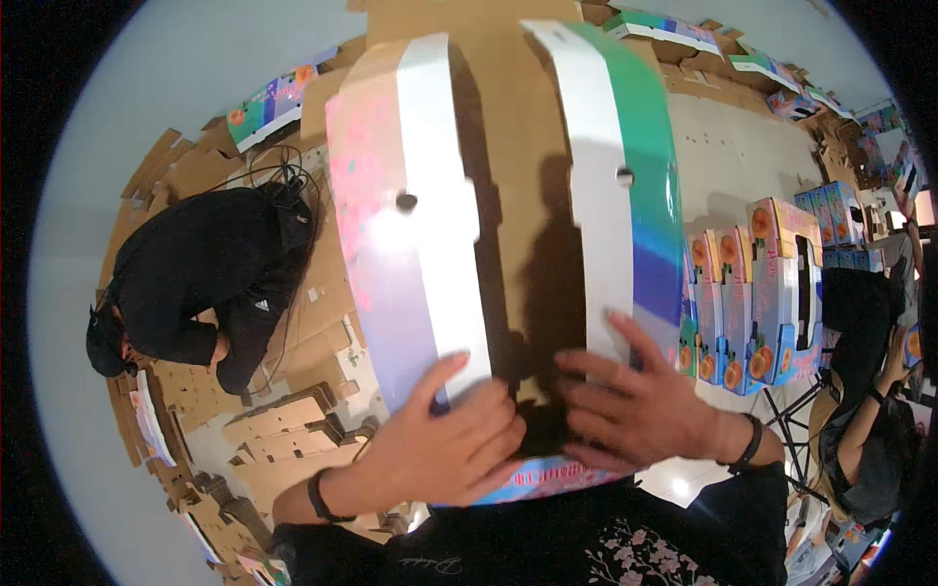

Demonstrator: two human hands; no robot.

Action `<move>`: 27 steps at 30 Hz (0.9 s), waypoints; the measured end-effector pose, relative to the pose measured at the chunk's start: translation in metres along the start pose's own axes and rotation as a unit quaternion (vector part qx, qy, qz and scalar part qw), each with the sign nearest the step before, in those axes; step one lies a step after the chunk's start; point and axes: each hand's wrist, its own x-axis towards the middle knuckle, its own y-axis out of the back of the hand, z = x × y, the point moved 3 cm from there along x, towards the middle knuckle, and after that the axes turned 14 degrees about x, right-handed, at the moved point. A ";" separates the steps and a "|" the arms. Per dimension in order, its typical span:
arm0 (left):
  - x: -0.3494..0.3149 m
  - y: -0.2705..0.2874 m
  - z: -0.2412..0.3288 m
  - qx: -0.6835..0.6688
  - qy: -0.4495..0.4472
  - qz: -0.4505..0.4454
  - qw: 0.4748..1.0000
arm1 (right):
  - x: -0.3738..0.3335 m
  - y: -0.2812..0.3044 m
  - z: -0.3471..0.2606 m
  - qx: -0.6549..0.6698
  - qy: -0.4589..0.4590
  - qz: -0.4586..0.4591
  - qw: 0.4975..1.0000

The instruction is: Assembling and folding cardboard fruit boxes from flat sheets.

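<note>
A long printed cardboard box (654, 210) stretches away in front of me, its open side up. It is pink and lilac on the left and green and blue on the right. Two white inner flaps run lengthwise beside the dark opening, and each has a round hole. My left hand (451, 436) is on the left flap at the near end, thumb on the white face and fingers bent over the inner edge. Opposite it, my right hand (635, 405) lies over the right flap with fingers spread toward the opening; they are slightly blurred. Shadow hides the box's inside.
At left a person in black (210, 264) bends over flattened cardboard, with black cables (283, 166) close by. Finished printed cartons (782, 293) stand in a row at right. Beyond them is another person (860, 391) beside a black metal stand (793, 430). Cardboard stacks (283, 430) lie lower left.
</note>
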 end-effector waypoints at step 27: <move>0.038 0.035 -0.145 -0.178 0.301 0.111 0.930 | 0.077 0.094 0.094 0.025 -0.070 0.363 0.929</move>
